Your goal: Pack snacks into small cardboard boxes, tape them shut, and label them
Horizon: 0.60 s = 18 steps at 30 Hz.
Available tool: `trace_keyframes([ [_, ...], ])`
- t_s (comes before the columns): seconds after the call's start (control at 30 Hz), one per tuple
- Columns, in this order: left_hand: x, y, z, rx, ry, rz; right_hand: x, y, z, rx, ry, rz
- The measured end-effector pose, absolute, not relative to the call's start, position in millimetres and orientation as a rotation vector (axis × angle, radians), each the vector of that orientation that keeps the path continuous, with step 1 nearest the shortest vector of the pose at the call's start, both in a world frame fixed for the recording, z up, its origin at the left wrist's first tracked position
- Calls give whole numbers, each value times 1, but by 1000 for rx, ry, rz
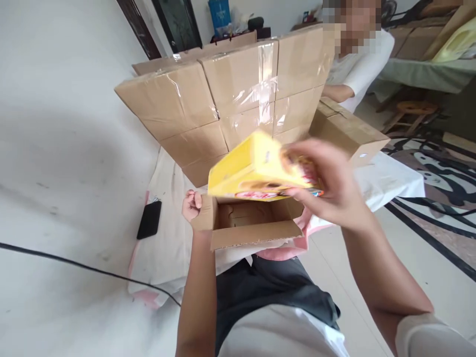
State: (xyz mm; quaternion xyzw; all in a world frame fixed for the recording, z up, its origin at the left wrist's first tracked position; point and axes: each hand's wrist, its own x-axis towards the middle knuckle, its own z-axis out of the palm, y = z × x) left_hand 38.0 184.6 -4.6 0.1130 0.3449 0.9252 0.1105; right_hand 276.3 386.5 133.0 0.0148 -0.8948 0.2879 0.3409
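Observation:
My right hand [330, 186], blurred by motion, grips a yellow printed carton [253, 163] by its right end, fingers over the top and thumb underneath. The carton is tilted above an open cardboard box [256, 238], covering part of its mouth. What shows of the inside of that box is bare brown cardboard. At the box's left side, my left hand [191, 205] is closed with its fingers curled at the edge of a raised side flap [205, 214]. This flap hides part of the left wrist.
Taped cardboard boxes [245, 94] form a wall behind the work spot. Another carton [349, 129] stands to the right, near a person in a white shirt [372, 59]. A black phone-like object [149, 219] lies left on the cloth-covered table [169, 253]. A dark cable [92, 269] runs along the wall.

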Motion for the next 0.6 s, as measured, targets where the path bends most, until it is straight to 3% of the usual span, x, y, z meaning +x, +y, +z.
trace_keyframes([
  [0.13, 37, 192, -29, 274, 933, 2720, 239, 376, 121, 326, -2778, 594],
  [0.3, 32, 193, -55, 229, 879, 2707, 204, 359, 84, 239, -3012, 370],
  [0.6, 39, 193, -60, 208, 816, 2763, 186, 375, 55, 72, -3101, 351],
])
